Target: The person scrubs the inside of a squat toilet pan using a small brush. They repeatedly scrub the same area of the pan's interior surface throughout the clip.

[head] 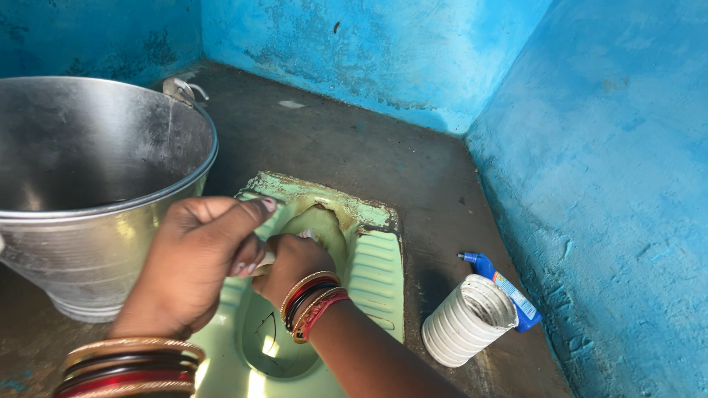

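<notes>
Squat toilet pan (376, 269), pale green and set into the dark floor (383, 158), lay directly under both hands. The right hand (291, 265) was curled tight around something small and whitish, most of it hidden in the fist, and pressed down at the edge of the bowl. The left hand (195, 262) hovered just above and beside it, fingers bent inward and thumb stretched out; whether its grip pinched anything could not be told, since the palm faced away. Bangles ringed both wrists.

A large metal bucket (88, 191) stood on the floor just left of the pan, close to the left forearm. To the right of the pan a white ribbed container (468, 320) lay tipped on its side, touching a blue bottle (509, 291) that lay against the blue wall (612, 191).

Judging from this, the wet, glossy pan looked slippery, so the right hand could skid off the rim into the bowl if pressed hard. A backward swing of the left elbow might knock the bucket. The tipped container looked free to roll toward the pan if nudged.
</notes>
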